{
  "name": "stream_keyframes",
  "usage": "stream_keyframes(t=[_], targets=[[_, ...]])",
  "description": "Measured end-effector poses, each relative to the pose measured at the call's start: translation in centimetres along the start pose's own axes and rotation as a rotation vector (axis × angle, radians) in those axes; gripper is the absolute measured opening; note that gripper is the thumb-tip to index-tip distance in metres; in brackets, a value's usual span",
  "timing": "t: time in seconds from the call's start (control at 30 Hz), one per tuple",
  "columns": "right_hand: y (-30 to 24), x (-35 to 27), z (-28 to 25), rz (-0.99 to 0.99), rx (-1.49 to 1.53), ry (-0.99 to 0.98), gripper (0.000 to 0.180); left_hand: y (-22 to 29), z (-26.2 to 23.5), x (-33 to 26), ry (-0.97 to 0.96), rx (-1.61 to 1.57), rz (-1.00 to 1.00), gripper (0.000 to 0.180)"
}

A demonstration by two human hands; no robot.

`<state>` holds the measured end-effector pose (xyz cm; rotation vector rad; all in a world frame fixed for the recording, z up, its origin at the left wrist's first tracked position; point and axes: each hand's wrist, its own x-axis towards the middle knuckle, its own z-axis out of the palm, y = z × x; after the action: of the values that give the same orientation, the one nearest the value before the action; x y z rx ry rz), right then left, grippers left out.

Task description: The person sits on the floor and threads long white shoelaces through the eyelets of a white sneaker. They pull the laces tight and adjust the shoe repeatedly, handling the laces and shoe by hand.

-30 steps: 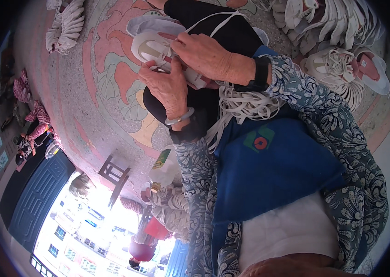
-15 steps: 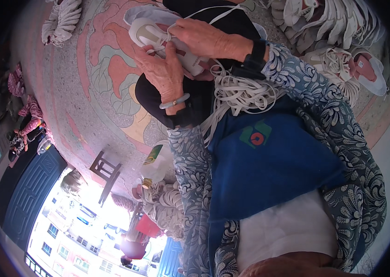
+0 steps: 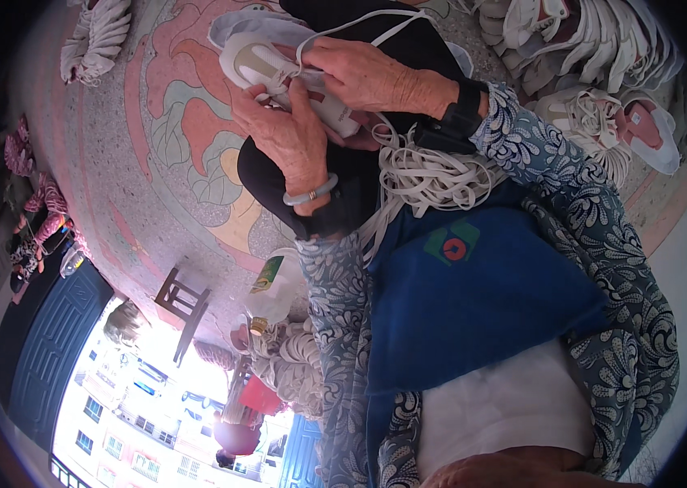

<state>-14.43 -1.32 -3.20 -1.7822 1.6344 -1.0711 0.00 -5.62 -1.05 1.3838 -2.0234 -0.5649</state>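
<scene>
A white and beige sneaker (image 3: 256, 63) rests over my black-trousered lap, its toe pointing up and left. My left hand (image 3: 282, 134) is closed on the sneaker's near side, thumb and fingers at the lace holes. Over the shoe's opening, my right hand (image 3: 380, 77) pinches a white shoelace (image 3: 392, 27), whose free length loops up and away to the right. The fingertips of both hands are close together, and the exact hole between them is hidden. A loose pile of white shoelaces (image 3: 441, 175) lies on my lap beside my right wrist.
Stacked white shoes (image 3: 579, 41) stand at the far right, with more laced shoes (image 3: 591, 114) below them. Another shoe row (image 3: 95, 41) is at the far left. A plastic bottle (image 3: 272, 289) and a small wooden stool (image 3: 183, 305) are left of my left forearm. A person in red (image 3: 242, 419) sits beyond.
My right hand has shifted slightly right and down, and the lace loop above it has widened. My left hand still grips the sneaker, which has moved slightly left.
</scene>
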Motion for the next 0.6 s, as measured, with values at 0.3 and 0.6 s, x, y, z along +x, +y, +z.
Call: stream_keyframes(t=[0.3, 0.6], targets=[[-0.1, -0.5, -0.2, -0.145, -0.141, 0.083, 0.023, -0.1, -0.5, 0.3, -0.084, -0.076, -0.075, 0.044], [-1.1, -0.6, -0.2, 0.056, 0.054, 0.071, 0.031, 0.6, -0.6, -0.6, 0.042, -0.041, 0.027, 0.039]])
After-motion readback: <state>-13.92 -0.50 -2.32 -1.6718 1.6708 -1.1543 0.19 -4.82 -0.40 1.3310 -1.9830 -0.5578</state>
